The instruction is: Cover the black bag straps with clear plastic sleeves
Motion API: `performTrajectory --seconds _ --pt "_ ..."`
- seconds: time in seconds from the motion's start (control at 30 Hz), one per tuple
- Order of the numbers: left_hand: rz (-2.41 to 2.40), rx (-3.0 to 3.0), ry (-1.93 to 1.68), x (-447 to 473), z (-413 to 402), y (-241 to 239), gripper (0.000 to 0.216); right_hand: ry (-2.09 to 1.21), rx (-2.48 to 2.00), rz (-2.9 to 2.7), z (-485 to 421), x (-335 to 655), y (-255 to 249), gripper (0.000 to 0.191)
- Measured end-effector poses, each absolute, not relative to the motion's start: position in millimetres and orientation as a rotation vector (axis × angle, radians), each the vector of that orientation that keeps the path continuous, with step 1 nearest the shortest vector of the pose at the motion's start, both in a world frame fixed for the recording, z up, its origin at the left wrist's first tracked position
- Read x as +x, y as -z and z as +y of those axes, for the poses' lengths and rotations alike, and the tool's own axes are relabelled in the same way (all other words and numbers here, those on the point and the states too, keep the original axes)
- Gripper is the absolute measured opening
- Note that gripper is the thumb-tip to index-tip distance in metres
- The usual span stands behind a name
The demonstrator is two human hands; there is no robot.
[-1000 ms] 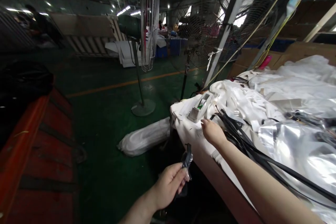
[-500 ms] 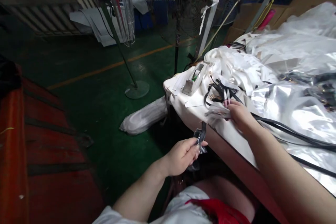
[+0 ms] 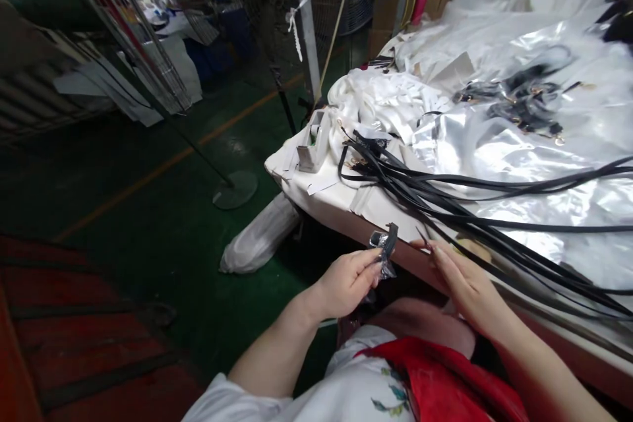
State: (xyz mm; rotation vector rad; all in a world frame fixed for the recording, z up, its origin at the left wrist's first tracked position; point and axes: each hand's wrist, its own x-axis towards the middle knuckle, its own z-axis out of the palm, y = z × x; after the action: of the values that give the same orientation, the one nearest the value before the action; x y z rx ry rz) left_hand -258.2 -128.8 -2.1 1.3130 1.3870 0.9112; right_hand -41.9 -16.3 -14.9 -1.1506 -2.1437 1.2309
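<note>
My left hand (image 3: 346, 282) is closed on a black belt (image 3: 390, 241), gripping a short folded end with a shiny buckle and clear plastic around it. To its right, just off the table's edge, my right hand (image 3: 459, 280) pinches small thread snips (image 3: 422, 236); only their thin dark tip shows between the fingers. The two hands are close together but apart. Beyond them, a bundle of long black straps (image 3: 445, 201) runs across the white-covered table (image 3: 329, 201) toward the right.
A tape dispenser (image 3: 311, 151) stands near the table's left corner. Behind the straps lie white fabric (image 3: 376, 95) and clear plastic bags (image 3: 494, 145). A long white wrapped bundle (image 3: 257, 237) rests on the green floor. A fan stand's round base (image 3: 235, 190) stands farther left.
My right hand has come back from the table top toward my left hand, carrying the snips. My left hand keeps the belt. The view has turned to the right, showing more straps.
</note>
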Motion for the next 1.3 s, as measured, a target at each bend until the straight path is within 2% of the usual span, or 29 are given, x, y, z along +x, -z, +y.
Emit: performTrajectory --seconds 0.4,0.67,0.9,1.07,1.3 --pt "1.360 1.412 -0.851 -232 -127 -9 0.037 -1.350 -1.035 -2.270 -24 -24 7 0.043" --pt "1.344 1.405 -0.866 -232 -130 -8 0.039 -1.162 -1.066 -2.352 -27 -28 5 0.037" --pt "1.302 1.244 -0.934 -240 -137 6 0.038 -1.097 -1.040 -2.487 -21 -43 -3 0.041" --pt "1.313 1.115 -1.040 -252 -147 16 0.045 -1.087 -0.959 -2.556 2 -93 -9 0.046" --pt "1.464 0.952 -1.232 -258 -158 20 0.055 -0.820 -1.114 -2.542 71 -233 -30 0.044"
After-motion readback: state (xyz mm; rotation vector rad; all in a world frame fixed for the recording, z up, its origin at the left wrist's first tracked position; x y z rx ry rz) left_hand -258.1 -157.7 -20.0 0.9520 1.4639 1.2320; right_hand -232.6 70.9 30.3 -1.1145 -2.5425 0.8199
